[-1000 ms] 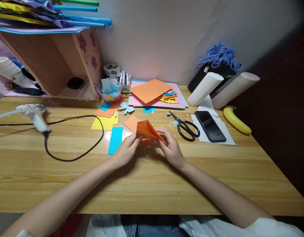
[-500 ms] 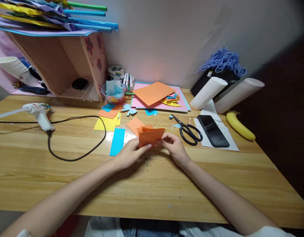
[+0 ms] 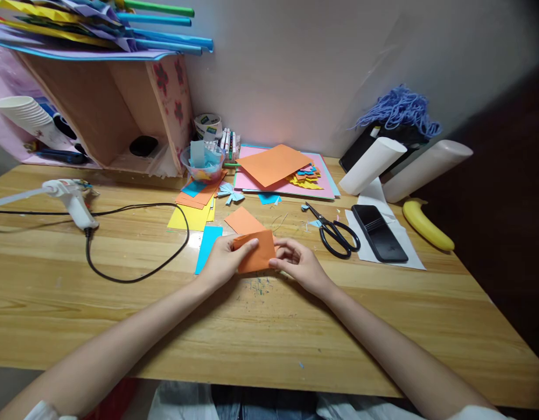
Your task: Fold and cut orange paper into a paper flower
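We are pressing a folded orange paper (image 3: 255,255) flat against the wooden table (image 3: 269,326), which gives the crease something firm beneath it. Our left hand (image 3: 223,263) is pinning its left edge with the thumb laid across the top, and our right hand (image 3: 298,267) is pinching its right edge between curled fingertips, so both hands are closed lightly on the one sheet and keeping it from sliding. Just behind it a loose orange piece (image 3: 243,221) and a blue strip (image 3: 207,247) are lying within easy reach. To the right, black scissors (image 3: 335,231) are resting near a phone (image 3: 378,233) on white paper, with a banana (image 3: 427,224) beyond. Farther back a stack of coloured sheets (image 3: 280,169) is sitting against the wall. On the left a glue gun (image 3: 70,198) is trailing its black cord (image 3: 133,274) across the table, below a wooden shelf (image 3: 107,111).
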{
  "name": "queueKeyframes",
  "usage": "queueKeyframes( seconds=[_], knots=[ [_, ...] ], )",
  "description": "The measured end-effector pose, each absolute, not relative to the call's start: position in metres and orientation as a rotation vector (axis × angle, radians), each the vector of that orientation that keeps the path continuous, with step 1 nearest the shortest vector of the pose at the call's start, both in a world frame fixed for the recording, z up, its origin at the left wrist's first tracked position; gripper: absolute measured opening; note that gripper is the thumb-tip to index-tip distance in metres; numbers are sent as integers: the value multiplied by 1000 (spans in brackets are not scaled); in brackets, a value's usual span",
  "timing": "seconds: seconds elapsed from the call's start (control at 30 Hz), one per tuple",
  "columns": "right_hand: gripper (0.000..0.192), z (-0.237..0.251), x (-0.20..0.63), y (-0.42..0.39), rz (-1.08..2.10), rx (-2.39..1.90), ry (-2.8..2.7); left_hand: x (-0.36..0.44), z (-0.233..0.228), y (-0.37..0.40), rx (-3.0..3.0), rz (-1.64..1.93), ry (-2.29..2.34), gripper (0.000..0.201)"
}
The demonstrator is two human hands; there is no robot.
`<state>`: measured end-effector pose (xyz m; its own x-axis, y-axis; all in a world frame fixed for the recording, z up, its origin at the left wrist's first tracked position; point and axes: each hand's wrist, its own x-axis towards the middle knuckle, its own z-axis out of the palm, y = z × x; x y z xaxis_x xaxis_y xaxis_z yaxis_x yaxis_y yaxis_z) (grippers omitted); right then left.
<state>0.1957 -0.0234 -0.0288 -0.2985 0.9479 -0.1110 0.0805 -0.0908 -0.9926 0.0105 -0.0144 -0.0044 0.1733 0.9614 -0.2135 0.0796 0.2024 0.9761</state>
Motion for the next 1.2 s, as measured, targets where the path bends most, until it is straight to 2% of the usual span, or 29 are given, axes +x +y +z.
queueKeyframes(
  seconds=[0.07, 0.17, 0.3, 0.5, 0.87, 1.1, 1.2],
  knots=[
    [23, -28, 197, -24, 1464, -1189, -1595, 10, -7, -13, 1149, 885, 1176, 38],
    [30, -27, 196, -24, 1390, -1232, -1752, 7, -10, -10, 1160, 891, 1167, 45],
    [29, -28, 194, -20, 1426, -1250, -1542, 4, -17, -5, 1277, 983, 1183, 45],
    [28, -32, 194, -9, 1230, -1289, -1330, 6, -26, -4, 1359, 821, 1122, 35],
    [31, -29, 190, -6, 1395, -1195, -1355, 4, -23, 0, 1459, 931, 1142, 32],
    [32, -23, 201, -4, 1788, -923, -1528, 3, -22, -1, 1366, 1057, 1200, 34],
    [31, -27, 204, 3, 1757, -974, -1605, 4, -22, -1, 1266, 1043, 1162, 34]
  ],
)
